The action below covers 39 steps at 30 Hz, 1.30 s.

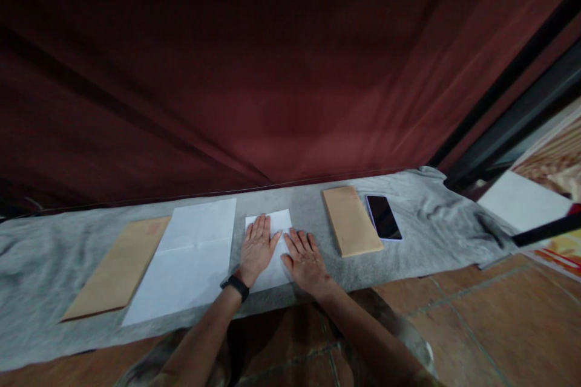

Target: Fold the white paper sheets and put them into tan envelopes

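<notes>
Both of my hands lie flat on a folded white paper point(279, 222) on the grey cloth point(54, 338). My left hand point(257, 248), with a black band at the wrist, presses the paper's left half with its fingers stretched out. My right hand point(305, 260) rests on the right half, fingers spread. A larger white sheet point(190, 260) with fold creases lies just to the left. A brown envelope point(118, 269) lies further left.
A second brown envelope point(351, 221) and a dark phone point(384, 216) lie to the right on the cloth. A dark red curtain point(272, 72) hangs behind. Brown floor tiles point(499, 326) show at the front right, with white paper point(521, 202) beyond.
</notes>
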Tool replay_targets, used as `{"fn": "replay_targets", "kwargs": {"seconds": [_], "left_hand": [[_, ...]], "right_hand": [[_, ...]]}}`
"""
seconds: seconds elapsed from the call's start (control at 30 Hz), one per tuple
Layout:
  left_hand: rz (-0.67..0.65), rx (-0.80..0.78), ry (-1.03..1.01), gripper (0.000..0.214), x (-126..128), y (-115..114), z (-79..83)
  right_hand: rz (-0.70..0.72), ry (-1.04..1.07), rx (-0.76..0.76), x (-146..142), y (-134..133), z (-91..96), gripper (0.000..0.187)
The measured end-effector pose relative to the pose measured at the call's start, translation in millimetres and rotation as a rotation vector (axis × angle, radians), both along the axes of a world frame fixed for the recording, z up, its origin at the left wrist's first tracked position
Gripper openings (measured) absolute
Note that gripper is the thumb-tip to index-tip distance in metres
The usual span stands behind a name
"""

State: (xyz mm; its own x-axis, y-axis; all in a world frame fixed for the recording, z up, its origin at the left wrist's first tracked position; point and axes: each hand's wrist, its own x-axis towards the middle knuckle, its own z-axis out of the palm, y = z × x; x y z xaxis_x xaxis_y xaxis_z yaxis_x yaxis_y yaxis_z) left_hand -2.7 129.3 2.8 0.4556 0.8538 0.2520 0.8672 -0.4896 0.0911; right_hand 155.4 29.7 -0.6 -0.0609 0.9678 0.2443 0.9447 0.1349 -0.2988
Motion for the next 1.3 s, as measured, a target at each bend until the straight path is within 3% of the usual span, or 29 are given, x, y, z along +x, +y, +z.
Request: {"fn": "replay_targets", "kwargs": {"seconds": [0.17, 0.3, 0.4, 0.6, 0.77, 0.93, 1.13, 1.3], "left_hand": [[0.071, 0.011, -0.047, 0.072, -30.0, -4.8, -7.3], [0.088, 0.079, -0.096, 0.068, -40.8, -25.6, -2.6], [0.002, 0.119, -0.073, 0.065, -39.1, -54.2, 3.7], [-0.216, 0.005, 0.080, 0.060, -41.3, -96.6, 5.1], [-0.258, -0.119, 0.136, 0.060, -46.2, -96.7, 24.5], [-0.225, -0.237, 0.226, 0.055, -30.0, -103.4, 46.8], [-0.294, -0.199, 0.286, 0.058, -22.1, -122.2, 49.1], [-0.277, -0.204, 0.276, 0.055, -23.8, -118.2, 46.4]], "right_hand": [[-0.001, 0.004, 0.007, 0.5, 2.0, -2.4, 0.056], [0.009, 0.015, -0.006, 2.5, 3.1, -1.3, 0.056], [0.027, 0.024, -0.030, 4.2, 3.5, 0.6, 0.055], [0.059, 0.004, -0.102, 8.2, 4.5, 7.7, 0.055], [0.121, -0.003, -0.138, 20.2, 0.4, 15.7, 0.051], [0.230, 0.031, -0.272, 38.1, -10.8, 25.1, 0.058], [0.311, 0.075, -0.448, 50.5, -20.3, 35.9, 0.078], [0.323, 0.051, -0.429, 49.7, -20.7, 34.9, 0.073]]}}
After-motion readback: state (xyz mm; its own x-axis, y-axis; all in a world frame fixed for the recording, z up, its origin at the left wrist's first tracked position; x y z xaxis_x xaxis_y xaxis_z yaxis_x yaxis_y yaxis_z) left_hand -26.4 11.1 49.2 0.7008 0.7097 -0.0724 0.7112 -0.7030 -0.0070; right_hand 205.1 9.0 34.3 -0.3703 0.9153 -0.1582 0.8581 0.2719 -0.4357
